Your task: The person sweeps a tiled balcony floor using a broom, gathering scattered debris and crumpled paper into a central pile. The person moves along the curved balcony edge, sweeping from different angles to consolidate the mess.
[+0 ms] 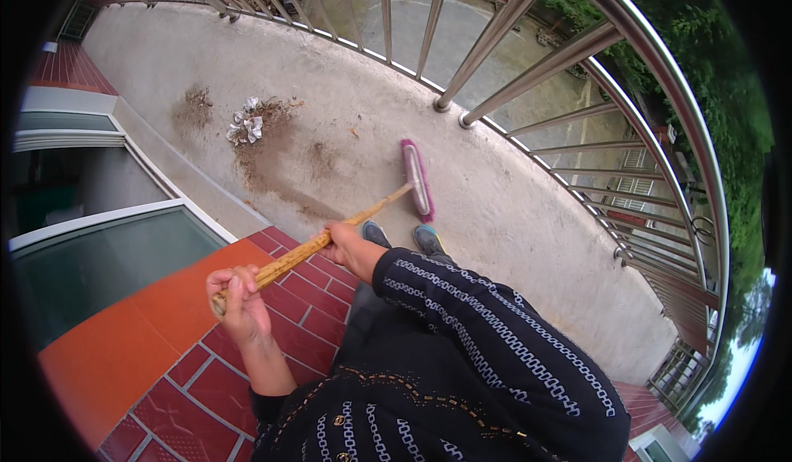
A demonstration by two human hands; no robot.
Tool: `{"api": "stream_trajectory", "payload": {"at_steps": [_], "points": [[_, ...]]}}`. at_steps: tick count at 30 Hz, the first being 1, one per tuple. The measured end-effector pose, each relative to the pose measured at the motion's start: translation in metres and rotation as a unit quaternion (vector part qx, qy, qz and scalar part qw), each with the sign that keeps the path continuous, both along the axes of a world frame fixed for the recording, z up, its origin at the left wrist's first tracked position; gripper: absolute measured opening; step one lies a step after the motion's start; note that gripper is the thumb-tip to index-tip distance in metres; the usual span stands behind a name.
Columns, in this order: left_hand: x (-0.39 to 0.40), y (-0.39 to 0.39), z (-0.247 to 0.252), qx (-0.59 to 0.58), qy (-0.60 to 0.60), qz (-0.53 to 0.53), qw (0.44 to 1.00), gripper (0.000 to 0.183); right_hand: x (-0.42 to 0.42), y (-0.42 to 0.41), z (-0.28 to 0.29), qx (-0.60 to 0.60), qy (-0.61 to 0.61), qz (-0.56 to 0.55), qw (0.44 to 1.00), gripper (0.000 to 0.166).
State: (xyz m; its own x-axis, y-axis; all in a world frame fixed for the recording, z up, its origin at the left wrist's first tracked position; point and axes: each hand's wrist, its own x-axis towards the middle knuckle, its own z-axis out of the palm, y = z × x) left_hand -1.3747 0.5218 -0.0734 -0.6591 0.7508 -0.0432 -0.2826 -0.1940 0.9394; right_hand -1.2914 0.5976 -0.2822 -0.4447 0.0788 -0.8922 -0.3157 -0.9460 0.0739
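With my left hand (240, 304) I hold the upper end of a wooden broom handle (294, 258). Lower on the same pole, my right hand (344, 243) is wrapped around it. The pole slants away to a push-broom head (417, 180) with purple bristles, which is low at the concrete floor just beyond my shoes (427, 239). Left of the broom head, a patch of brown dirt (266, 159) is spread over the floor. Crumpled white paper (245, 126) sits at the far side of this dirt, apart from the bristles.
A metal railing (433, 29) curves along the far and right side of the balcony floor (526, 233), with a paved yard below. To the left are a red-tiled wall (216, 375), an orange sill (136, 313) and a window (111, 239). A smaller dirt patch (195, 106) lies farther off.
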Motion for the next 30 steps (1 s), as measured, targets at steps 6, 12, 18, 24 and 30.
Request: {"api": "stream_trajectory", "payload": {"at_steps": [6, 12, 18, 24, 30], "points": [[-0.002, 0.006, 0.06, 0.009, 0.255, -0.001, 0.967, 0.01, -0.086, 0.012, 0.057, 0.034, 0.16, 0.063, 0.985, 0.011], [-0.027, 0.001, 0.113, 0.16, 0.24, 0.07, 0.955, 0.01, -0.097, 0.012, 0.128, 0.019, 0.282, -0.062, 0.957, 0.008], [-0.038, 0.021, 0.093, 0.277, 0.123, 0.055, 0.951, 0.01, -0.039, 0.021, 0.119, -0.004, 0.232, -0.12, 0.965, 0.01], [0.002, 0.051, 0.057, 0.199, 0.124, -0.265, 0.935, 0.019, 0.057, 0.069, 0.053, -0.028, -0.021, -0.122, 0.992, 0.015], [0.024, 0.11, 0.004, -0.003, 0.055, -0.177, 0.983, 0.013, 0.08, 0.122, -0.027, -0.08, -0.058, -0.184, 0.978, 0.01]]}}
